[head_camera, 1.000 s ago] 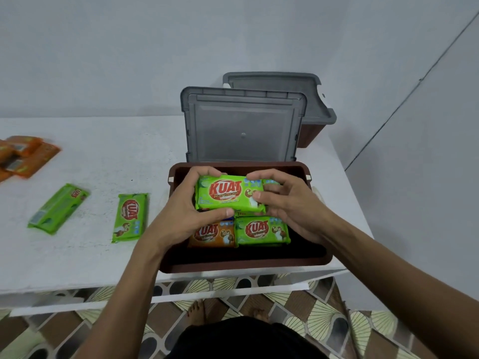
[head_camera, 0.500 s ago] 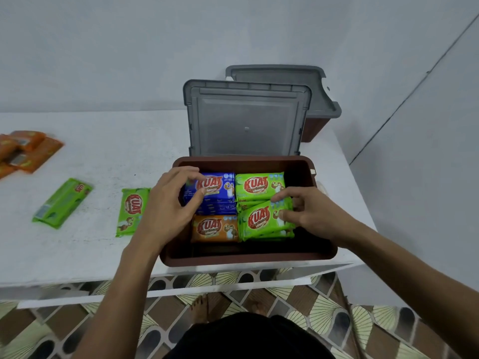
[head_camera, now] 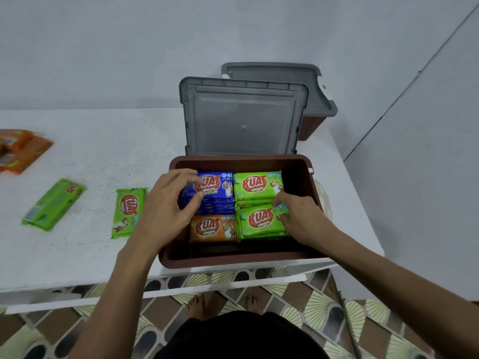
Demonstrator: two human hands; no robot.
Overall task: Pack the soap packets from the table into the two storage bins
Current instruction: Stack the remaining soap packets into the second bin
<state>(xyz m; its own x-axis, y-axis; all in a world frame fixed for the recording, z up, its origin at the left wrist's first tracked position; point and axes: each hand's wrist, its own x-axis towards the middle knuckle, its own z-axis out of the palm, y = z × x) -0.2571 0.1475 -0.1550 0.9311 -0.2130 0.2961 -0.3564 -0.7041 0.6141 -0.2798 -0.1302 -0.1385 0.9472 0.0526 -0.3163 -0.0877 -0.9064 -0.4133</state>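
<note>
Fingers [head_camera: 189,174] of the left hand [head_camera: 166,211] curled over the blue packet [head_camera: 217,187] while the right hand [head_camera: 300,218] gripped the near green packet [head_camera: 259,221], hiding its right edge.

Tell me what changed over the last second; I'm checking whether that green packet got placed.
The green packet that both hands held above the brown bin went down onto the near right stack; the right hand holds its right end. The left hand let go and shifted to the blue packet, touching it. Bin, orange packet inside and the packets on the table stayed put.
</note>
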